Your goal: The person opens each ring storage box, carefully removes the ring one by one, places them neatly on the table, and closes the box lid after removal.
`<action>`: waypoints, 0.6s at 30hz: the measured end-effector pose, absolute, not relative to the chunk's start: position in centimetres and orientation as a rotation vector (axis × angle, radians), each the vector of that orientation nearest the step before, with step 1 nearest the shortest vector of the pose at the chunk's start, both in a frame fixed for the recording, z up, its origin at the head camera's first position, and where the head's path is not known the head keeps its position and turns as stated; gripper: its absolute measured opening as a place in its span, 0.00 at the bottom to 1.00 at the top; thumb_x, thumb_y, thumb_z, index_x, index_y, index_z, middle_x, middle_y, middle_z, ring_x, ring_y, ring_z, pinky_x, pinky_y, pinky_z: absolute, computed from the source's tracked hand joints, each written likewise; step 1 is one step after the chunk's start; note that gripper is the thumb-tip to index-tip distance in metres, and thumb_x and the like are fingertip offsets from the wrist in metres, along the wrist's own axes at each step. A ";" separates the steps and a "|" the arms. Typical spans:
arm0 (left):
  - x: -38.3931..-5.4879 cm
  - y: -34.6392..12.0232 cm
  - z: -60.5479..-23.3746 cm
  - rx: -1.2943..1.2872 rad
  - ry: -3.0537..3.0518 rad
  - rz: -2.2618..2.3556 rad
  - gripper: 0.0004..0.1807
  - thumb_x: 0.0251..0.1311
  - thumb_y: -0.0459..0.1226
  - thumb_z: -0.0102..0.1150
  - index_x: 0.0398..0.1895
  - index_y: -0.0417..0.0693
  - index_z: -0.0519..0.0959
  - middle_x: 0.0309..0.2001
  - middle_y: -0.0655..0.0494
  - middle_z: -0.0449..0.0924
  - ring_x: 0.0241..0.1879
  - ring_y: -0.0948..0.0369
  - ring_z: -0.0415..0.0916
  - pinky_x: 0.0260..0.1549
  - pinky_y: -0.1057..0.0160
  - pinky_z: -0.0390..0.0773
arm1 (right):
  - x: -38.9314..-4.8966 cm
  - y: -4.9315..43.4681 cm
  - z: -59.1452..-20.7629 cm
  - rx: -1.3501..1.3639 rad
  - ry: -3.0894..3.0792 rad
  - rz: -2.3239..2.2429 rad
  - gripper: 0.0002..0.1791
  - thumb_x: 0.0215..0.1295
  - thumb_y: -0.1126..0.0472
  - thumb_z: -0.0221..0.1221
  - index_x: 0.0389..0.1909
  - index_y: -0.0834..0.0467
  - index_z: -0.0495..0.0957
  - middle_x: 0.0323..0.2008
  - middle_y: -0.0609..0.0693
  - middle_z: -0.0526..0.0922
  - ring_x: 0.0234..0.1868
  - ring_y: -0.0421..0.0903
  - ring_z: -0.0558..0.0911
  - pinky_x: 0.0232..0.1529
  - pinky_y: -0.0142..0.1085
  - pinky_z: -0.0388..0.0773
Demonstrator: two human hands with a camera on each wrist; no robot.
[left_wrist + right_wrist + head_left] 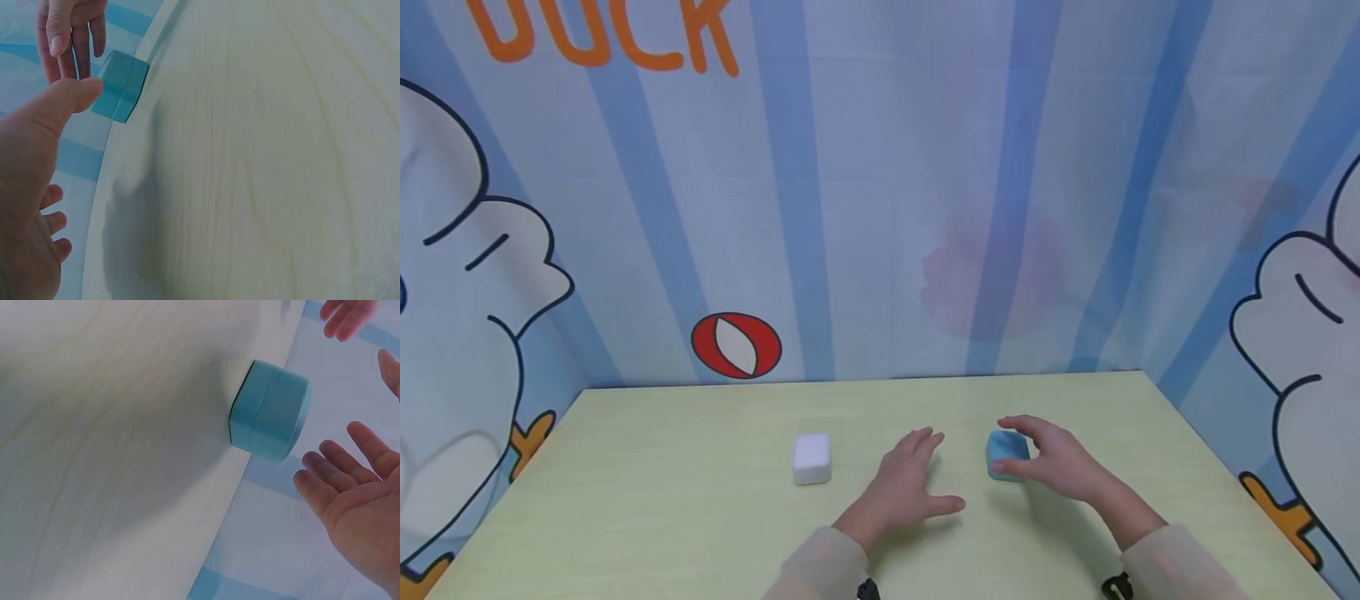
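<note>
A small blue box (1005,452) with rounded edges and a seam round its side stands on the table. My right hand (1060,457) is beside it, fingers and thumb spread about its right side in the head view. A gap shows between the right hand (365,506) and the blue box (270,411) in the right wrist view. To the left of that box hovers my left hand (904,482), its fingers spread and nothing in its grasp. Farther left sits a white box (811,458) of similar shape, apart from both hands.
The pale wood-grain table (670,500) ends at a blue striped backdrop (880,208). Printed cartoon figures flank it on both sides, and a red and white ball (735,346) is printed low on it.
</note>
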State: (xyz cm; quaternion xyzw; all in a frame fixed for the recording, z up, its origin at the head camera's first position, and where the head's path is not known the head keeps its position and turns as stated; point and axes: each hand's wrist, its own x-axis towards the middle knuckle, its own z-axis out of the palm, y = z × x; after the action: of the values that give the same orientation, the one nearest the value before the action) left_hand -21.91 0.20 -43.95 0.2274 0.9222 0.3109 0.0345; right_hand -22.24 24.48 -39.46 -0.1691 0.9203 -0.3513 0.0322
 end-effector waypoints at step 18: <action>-22.4 1.2 -44.5 0.710 2.836 0.927 0.48 0.49 0.57 0.66 0.70 0.48 0.59 0.72 0.49 0.55 0.71 0.50 0.54 0.67 0.46 0.59 | -22.2 25.2 -39.9 -0.502 2.831 -1.105 0.37 0.56 0.46 0.65 0.62 0.62 0.68 0.62 0.62 0.71 0.64 0.65 0.67 0.60 0.58 0.67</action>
State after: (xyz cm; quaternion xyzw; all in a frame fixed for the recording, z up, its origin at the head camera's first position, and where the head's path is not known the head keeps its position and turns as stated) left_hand -22.35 1.23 -44.45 0.2313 0.9241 0.3020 0.0373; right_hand -22.19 25.23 -39.89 -0.1629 0.9187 -0.3584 0.0308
